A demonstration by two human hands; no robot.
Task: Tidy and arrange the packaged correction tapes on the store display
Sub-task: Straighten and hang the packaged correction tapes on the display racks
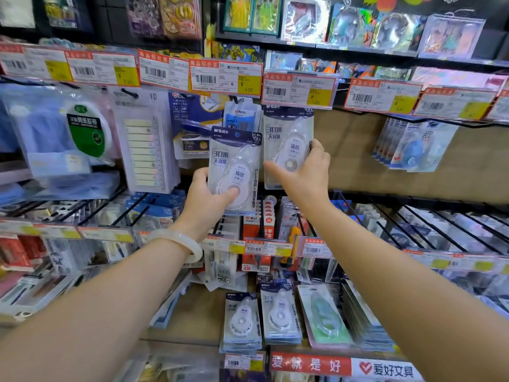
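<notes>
My left hand [210, 198] grips a packaged correction tape [234, 172] by its lower left corner, thumb pressed on the clear blister over the round dispenser, fingers hidden behind the card. I hold this pack upright and free of any hook, in front of the middle of the display rack [358, 150]. A pale bangle [179, 242] circles my left wrist, and that forearm reaches up from the lower left corner of the view.

My right hand [305, 172] holds a second, matching correction tape pack [287, 146] just to the right of the first. The thumb stretches left across the pack's lower front, and the fingers curl around its right edge. This pack's top sits tucked behind an orange and yellow price tag [298, 89], so I cannot tell whether it hangs on a hook there. My right forearm rises from the lower right corner, and both arms are stretched well forward.

The two packs stand side by side, edges nearly touching, the left one lower than the right. Both show a dark blue header and a white dispenser.

Along the rack's bottom edge, more correction tape packs [279, 312] lean in a row. Near the rack's right edge, a bunch of blue packs [413, 146] hangs from a hook. Sticky index tabs [143, 150] hang toward the rack's left side.
</notes>
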